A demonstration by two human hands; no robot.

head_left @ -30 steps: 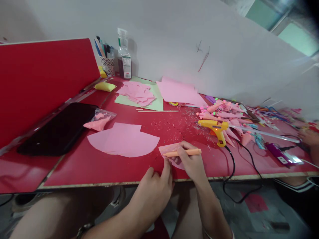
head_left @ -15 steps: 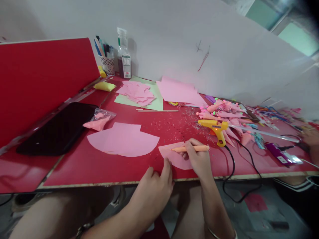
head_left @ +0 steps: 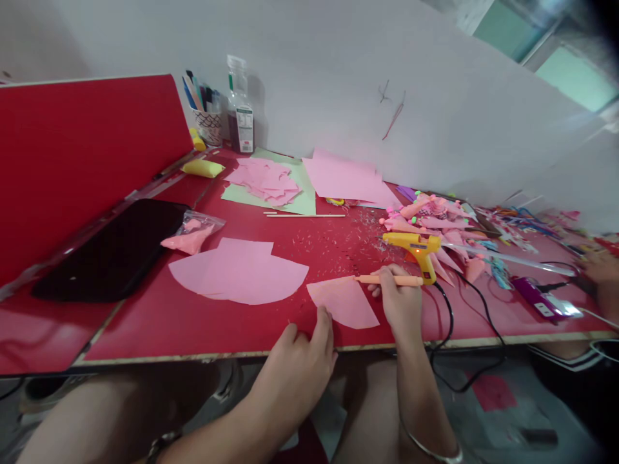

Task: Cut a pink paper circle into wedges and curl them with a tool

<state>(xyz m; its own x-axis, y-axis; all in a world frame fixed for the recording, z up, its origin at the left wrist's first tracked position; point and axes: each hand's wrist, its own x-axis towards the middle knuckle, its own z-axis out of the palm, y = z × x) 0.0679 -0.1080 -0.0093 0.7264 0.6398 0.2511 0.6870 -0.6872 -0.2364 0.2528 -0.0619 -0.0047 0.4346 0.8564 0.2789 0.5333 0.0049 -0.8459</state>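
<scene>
Near the front edge of the red table lies a small fan-shaped pink paper (head_left: 343, 303). My left hand (head_left: 304, 354) rests at its lower left edge, the index fingertip on the paper, the other fingers loosely bent and apart. My right hand (head_left: 399, 299) is closed around an orange pen (head_left: 406, 281), whose tip meets the paper's upper right corner. To the left lie larger overlapping pink sheets (head_left: 242, 270) with curved lower edges. A yellow glue gun (head_left: 420, 248) lies just beyond my right hand.
Pink cones (head_left: 445, 216) are heaped at the right, near a purple power strip (head_left: 541, 299). A black tablet-like object (head_left: 116, 251) lies left. Behind are pink scraps (head_left: 265, 180), a bottle (head_left: 242, 122) and a pen cup (head_left: 209, 125). Another person's hand (head_left: 599, 267) is far right.
My right hand and the pen have moved right along the paper's upper edge, uncovering its right side. My left hand has stayed in place.
</scene>
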